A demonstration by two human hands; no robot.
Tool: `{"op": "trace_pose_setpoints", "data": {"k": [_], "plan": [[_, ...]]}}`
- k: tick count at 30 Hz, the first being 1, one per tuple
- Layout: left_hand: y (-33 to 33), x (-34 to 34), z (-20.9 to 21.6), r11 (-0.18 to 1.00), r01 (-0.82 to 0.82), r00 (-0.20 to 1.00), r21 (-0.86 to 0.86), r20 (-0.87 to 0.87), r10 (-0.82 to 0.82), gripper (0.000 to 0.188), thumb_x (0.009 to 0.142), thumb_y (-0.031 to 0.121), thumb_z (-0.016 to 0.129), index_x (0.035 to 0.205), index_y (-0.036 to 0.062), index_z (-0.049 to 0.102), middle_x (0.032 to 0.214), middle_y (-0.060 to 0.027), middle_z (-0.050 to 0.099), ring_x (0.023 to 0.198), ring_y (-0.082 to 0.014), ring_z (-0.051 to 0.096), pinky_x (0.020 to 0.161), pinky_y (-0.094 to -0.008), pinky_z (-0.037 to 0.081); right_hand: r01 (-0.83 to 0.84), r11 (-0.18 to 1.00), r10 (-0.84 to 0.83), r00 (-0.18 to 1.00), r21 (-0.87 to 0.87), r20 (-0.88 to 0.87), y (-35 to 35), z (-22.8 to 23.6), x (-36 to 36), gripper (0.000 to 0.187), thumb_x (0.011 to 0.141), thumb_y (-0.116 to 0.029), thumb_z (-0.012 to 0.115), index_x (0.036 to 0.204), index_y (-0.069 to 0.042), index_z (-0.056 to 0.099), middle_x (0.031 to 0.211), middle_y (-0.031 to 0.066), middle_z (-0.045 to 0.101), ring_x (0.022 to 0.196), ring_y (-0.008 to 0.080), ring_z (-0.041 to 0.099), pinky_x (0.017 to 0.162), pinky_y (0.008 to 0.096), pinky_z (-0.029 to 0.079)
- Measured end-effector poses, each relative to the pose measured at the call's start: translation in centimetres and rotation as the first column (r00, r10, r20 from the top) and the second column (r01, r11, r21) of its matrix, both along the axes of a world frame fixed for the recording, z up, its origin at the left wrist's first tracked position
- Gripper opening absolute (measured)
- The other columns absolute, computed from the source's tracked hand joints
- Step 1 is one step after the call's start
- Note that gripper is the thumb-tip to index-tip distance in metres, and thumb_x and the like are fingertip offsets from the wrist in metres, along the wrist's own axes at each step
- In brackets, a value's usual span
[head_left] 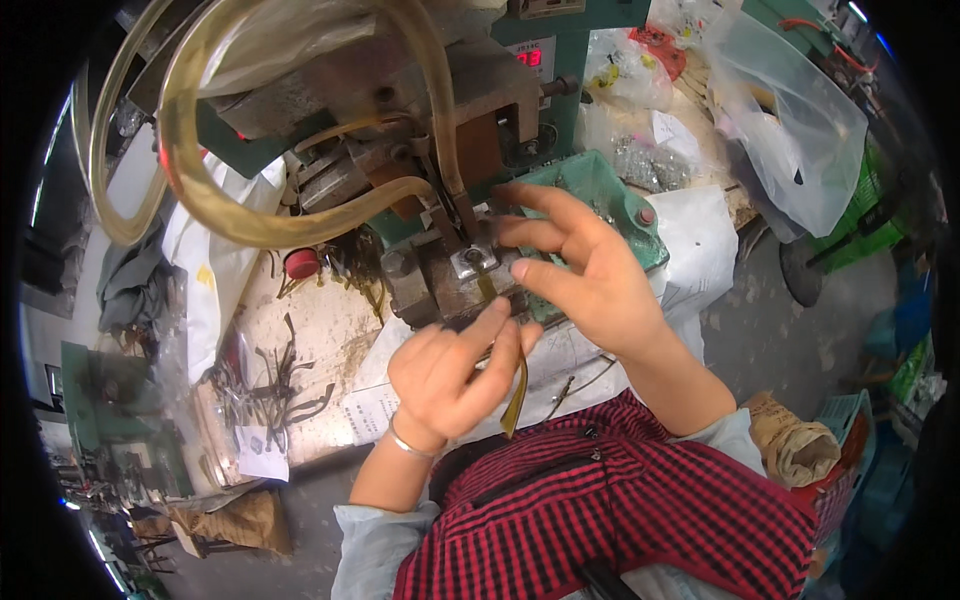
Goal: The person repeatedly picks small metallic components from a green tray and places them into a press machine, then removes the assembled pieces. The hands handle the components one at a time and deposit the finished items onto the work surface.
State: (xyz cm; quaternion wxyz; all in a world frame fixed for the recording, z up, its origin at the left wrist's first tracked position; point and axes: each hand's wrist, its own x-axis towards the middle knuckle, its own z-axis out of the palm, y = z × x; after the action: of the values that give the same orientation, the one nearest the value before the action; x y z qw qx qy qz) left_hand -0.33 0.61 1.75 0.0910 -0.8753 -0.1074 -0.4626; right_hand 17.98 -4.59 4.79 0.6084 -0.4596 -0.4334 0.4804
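Observation:
My left hand is closed in a pinch on a narrow olive-yellow strip. The strip's loose end hangs down below my fingers, and its other end points at a small metal die plate on the press. Beside that plate, my right hand hovers with its fingers apart. I see nothing held in it; its fingertips are slightly blurred next to the press tooling. Two thick, yellowish clear hoses curve down to the press.
A green plastic bin stands right of the press. Dark strips lie scattered on the worktable at left, near a red round knob. Clear plastic bags hang at the far right. A brown paper sack stands beside me.

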Motion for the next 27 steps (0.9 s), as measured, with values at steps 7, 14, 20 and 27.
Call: {"op": "trace_pose_setpoints", "data": {"k": [7, 14, 20, 27], "plan": [[2.4, -2.6, 3.3, 0.830, 0.365, 0.787, -0.422, 0.616, -0.033, 0.011, 0.095, 0.006, 0.071, 0.101, -0.0003, 0.065, 0.094, -0.0184, 0.073, 0.067, -0.0195, 0.070, 0.052, -0.0289, 0.057, 0.020, 0.986, -0.077, 0.934, 0.165, 0.348, 1.3, -2.6, 0.0, 0.029, 0.088, -0.006, 0.065, 0.115, -0.004, 0.076, 0.138, 0.0260, 0.063, 0.144, 0.0362, 0.047, 0.116, 0.0405, 0.038], [3.2, -3.1, 4.0, 0.916, 0.185, 0.925, -0.357, 0.379, -0.039, 0.013, 0.091, -0.005, 0.071, 0.097, 0.0054, 0.064, 0.086, -0.0145, 0.075, 0.068, -0.0225, 0.073, 0.066, -0.0318, 0.062, -0.056, 0.992, 0.018, 0.948, 0.111, 0.318, 1.0, -0.5, 0.3, 0.033, 0.089, 0.001, 0.060, 0.118, 0.000, 0.075, 0.127, 0.0173, 0.071, 0.139, 0.0314, 0.051, 0.115, 0.0391, 0.037], [1.4, 1.0, 0.0, 0.995, 0.093, 0.994, 0.022, 0.057, -0.094, 0.026, 0.077, 0.018, 0.092, 0.088, 0.0102, 0.070, 0.092, -0.0076, 0.075, 0.056, -0.0113, 0.059, 0.046, -0.0238, 0.040, 0.328, 0.945, -0.283, 0.807, 0.006, 0.518, 1.4, -4.6, 5.0, 0.029, 0.095, -0.002, 0.061, 0.122, 0.000, 0.071, 0.122, 0.0089, 0.074, 0.115, 0.0170, 0.067, 0.101, 0.0298, 0.049], [1.6, 1.1, -1.2, 0.996, 0.077, 0.993, 0.054, 0.082, -0.081, 0.025, 0.077, 0.015, 0.091, 0.088, 0.0113, 0.070, 0.093, -0.0068, 0.075, 0.053, -0.0102, 0.053, 0.046, -0.0233, 0.038, 0.607, 0.761, -0.591, 0.499, 0.231, 0.634, 0.3, -12.8, 10.6, 0.019, 0.093, -0.004, 0.065, 0.111, -0.001, 0.072, 0.105, 0.0122, 0.075, 0.095, 0.0216, 0.071, 0.086, 0.0321, 0.053]]}}
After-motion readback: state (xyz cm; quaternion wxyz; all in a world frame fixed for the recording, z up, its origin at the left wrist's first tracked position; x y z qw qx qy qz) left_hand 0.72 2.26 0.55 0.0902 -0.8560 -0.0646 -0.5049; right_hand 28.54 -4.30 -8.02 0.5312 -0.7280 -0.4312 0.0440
